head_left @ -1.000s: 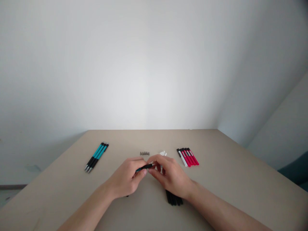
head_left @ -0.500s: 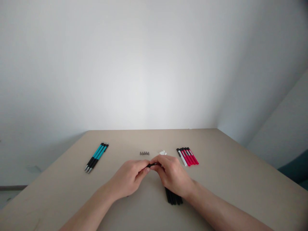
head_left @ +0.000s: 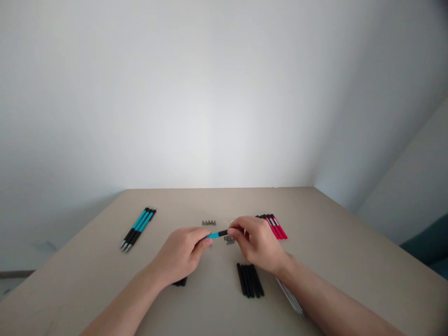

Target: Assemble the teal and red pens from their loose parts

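Note:
A blue pen barrel with a black section [head_left: 214, 235] spans the gap between my two hands above the table. My left hand [head_left: 180, 249] is closed, pinching the blue part between thumb and fingers. At the black end, the thumb and fingertips of my right hand [head_left: 257, 240] are closed on the same barrel. Whether a smaller part is hidden in the right fingertips cannot be seen. Small grey metal pieces [head_left: 229, 240] lie just behind and below the barrel. Nearer to me, several black tubes [head_left: 250, 280] lie side by side.
Assembled blue-and-black pens [head_left: 138, 228] lie at the left of the table [head_left: 87, 280]. A row of grey cone tips [head_left: 209, 223] stands behind my hands. Red barrels with black clips [head_left: 278, 227] sit at the right. Thin refills [head_left: 290, 298] lie beside my right forearm; black pieces [head_left: 181, 282] show below my left hand.
My hands have drawn slightly apart, so the barrel's blue part now shows between them. My right hand has moved up and right, uncovering the black tubes, refills and small metal pieces.

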Demonstrator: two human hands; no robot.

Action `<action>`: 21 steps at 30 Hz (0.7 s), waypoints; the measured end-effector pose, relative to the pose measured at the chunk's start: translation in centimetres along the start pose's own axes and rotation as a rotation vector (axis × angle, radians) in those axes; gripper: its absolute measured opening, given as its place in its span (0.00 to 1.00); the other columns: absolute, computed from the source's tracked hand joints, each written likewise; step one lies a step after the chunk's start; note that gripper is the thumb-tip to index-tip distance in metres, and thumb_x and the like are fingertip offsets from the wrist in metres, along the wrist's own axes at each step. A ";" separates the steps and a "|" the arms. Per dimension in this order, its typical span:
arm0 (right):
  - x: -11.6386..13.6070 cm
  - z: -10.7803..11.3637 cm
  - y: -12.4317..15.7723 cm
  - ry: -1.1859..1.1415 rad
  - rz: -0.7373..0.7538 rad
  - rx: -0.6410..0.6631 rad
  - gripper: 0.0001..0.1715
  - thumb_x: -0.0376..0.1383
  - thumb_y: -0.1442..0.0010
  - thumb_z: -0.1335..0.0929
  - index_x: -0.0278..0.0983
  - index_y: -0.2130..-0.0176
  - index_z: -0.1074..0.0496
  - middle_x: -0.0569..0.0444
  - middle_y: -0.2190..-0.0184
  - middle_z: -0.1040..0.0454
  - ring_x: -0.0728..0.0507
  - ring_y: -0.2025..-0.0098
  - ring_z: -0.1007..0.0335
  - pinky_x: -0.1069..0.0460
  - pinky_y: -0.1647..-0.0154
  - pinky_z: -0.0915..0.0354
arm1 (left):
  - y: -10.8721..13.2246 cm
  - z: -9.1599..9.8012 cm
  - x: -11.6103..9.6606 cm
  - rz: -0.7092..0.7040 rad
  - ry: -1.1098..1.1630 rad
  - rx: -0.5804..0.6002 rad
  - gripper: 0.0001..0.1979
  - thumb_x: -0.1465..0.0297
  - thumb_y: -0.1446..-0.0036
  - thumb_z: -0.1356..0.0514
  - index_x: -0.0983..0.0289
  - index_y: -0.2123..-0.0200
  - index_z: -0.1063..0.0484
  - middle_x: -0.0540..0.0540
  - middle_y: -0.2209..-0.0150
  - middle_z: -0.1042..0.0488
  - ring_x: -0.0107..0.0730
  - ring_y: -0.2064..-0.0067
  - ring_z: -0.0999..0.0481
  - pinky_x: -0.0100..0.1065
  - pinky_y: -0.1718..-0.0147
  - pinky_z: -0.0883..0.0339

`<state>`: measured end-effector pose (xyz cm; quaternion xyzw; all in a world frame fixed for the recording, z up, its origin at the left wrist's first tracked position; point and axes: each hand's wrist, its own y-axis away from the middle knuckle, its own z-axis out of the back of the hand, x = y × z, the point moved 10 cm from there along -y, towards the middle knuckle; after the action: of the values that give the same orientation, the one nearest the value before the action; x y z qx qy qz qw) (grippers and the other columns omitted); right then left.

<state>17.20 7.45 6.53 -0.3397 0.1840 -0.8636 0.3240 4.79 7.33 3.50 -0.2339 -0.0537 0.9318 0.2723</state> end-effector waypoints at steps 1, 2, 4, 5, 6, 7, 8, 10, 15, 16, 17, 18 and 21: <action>0.2 0.0 0.0 -0.010 0.022 0.021 0.08 0.33 0.38 0.37 0.35 0.68 0.30 0.54 0.76 0.28 0.48 0.74 0.35 0.55 0.72 0.42 | 0.0 -0.1 0.0 -0.009 -0.006 0.002 0.15 0.65 0.35 0.53 0.62 0.73 0.35 0.49 0.76 0.32 0.30 0.73 0.32 0.29 0.73 0.46; 0.5 -0.1 -0.1 -0.014 0.053 0.041 0.07 0.34 0.38 0.36 0.35 0.66 0.29 0.53 0.75 0.28 0.48 0.73 0.35 0.54 0.71 0.42 | 0.0 -0.2 0.0 -0.015 -0.007 0.006 0.15 0.65 0.35 0.53 0.62 0.73 0.36 0.49 0.76 0.32 0.30 0.73 0.32 0.29 0.73 0.46; 1.4 -0.6 0.0 -0.009 0.131 0.099 0.08 0.35 0.38 0.35 0.35 0.62 0.28 0.51 0.72 0.28 0.46 0.70 0.34 0.53 0.69 0.41 | 0.0 -0.4 0.0 -0.025 -0.006 0.014 0.15 0.66 0.35 0.53 0.62 0.73 0.36 0.49 0.76 0.32 0.30 0.73 0.32 0.29 0.73 0.46; 1.8 -0.9 0.0 0.008 0.169 0.125 0.09 0.36 0.37 0.35 0.35 0.60 0.28 0.51 0.72 0.27 0.46 0.69 0.35 0.53 0.68 0.41 | 0.0 -0.5 -0.1 -0.037 -0.003 0.019 0.15 0.66 0.35 0.53 0.62 0.73 0.36 0.49 0.76 0.32 0.30 0.72 0.32 0.29 0.72 0.46; 2.2 -1.2 0.1 0.031 0.196 0.148 0.09 0.35 0.37 0.36 0.35 0.60 0.27 0.50 0.72 0.27 0.45 0.68 0.35 0.52 0.67 0.42 | 0.0 -0.6 -0.3 -0.051 -0.003 0.024 0.15 0.66 0.35 0.53 0.62 0.73 0.35 0.49 0.76 0.32 0.30 0.72 0.32 0.29 0.72 0.46; 2.3 -1.4 0.1 0.057 0.209 0.165 0.09 0.35 0.37 0.36 0.35 0.60 0.27 0.50 0.72 0.27 0.45 0.69 0.35 0.52 0.67 0.42 | 0.0 -0.6 -0.5 -0.066 -0.005 0.028 0.15 0.67 0.35 0.53 0.62 0.73 0.35 0.50 0.76 0.31 0.30 0.72 0.32 0.29 0.72 0.46; 2.4 -1.6 0.1 0.085 0.205 0.172 0.09 0.34 0.37 0.36 0.35 0.62 0.26 0.50 0.74 0.27 0.44 0.69 0.35 0.52 0.68 0.43 | 0.0 -0.5 -0.6 -0.080 -0.011 0.027 0.15 0.67 0.35 0.53 0.63 0.73 0.34 0.50 0.76 0.31 0.30 0.72 0.32 0.29 0.72 0.46; 2.1 -1.8 0.1 0.127 0.161 0.181 0.09 0.32 0.38 0.36 0.36 0.65 0.26 0.51 0.76 0.27 0.45 0.71 0.35 0.52 0.70 0.45 | 0.0 -0.3 -0.9 -0.100 -0.038 0.012 0.15 0.69 0.36 0.52 0.63 0.73 0.33 0.50 0.75 0.31 0.29 0.72 0.32 0.29 0.73 0.46; 1.3 -2.4 0.1 0.148 0.050 0.233 0.11 0.32 0.38 0.36 0.36 0.69 0.26 0.52 0.79 0.27 0.47 0.76 0.34 0.53 0.73 0.47 | 0.1 0.5 -1.4 -0.146 -0.146 -0.037 0.13 0.70 0.37 0.51 0.62 0.72 0.29 0.51 0.75 0.29 0.30 0.73 0.31 0.30 0.75 0.49; 1.3 -2.6 0.1 0.143 0.038 0.249 0.12 0.32 0.38 0.36 0.36 0.71 0.26 0.53 0.79 0.27 0.48 0.77 0.35 0.53 0.74 0.48 | 0.1 0.5 -1.5 -0.154 -0.164 -0.041 0.13 0.71 0.37 0.51 0.62 0.71 0.29 0.51 0.76 0.29 0.30 0.73 0.31 0.31 0.75 0.49; 1.3 -2.7 0.1 0.137 0.029 0.266 0.13 0.31 0.38 0.36 0.36 0.72 0.27 0.53 0.80 0.28 0.49 0.78 0.36 0.54 0.75 0.48 | 0.1 0.5 -1.5 -0.160 -0.180 -0.042 0.13 0.71 0.37 0.51 0.62 0.71 0.29 0.51 0.76 0.29 0.30 0.74 0.31 0.31 0.75 0.50; 1.3 -2.8 0.1 0.130 0.023 0.282 0.14 0.31 0.38 0.36 0.36 0.74 0.28 0.54 0.82 0.29 0.49 0.79 0.37 0.54 0.75 0.49 | 0.2 0.5 -1.5 -0.163 -0.192 -0.043 0.14 0.72 0.38 0.51 0.62 0.71 0.29 0.51 0.76 0.29 0.30 0.74 0.31 0.31 0.75 0.50; 1.6 -2.8 0.0 0.095 0.035 0.310 0.15 0.31 0.38 0.37 0.36 0.76 0.30 0.57 0.85 0.33 0.50 0.81 0.41 0.54 0.77 0.51 | 0.3 0.5 -1.5 -0.168 -0.213 -0.036 0.13 0.71 0.38 0.51 0.61 0.71 0.29 0.51 0.76 0.29 0.30 0.74 0.31 0.32 0.76 0.51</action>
<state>14.33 6.63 5.36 -0.2409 0.0694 -0.8910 0.3784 5.56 6.30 4.50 -0.1330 -0.1185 0.9241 0.3380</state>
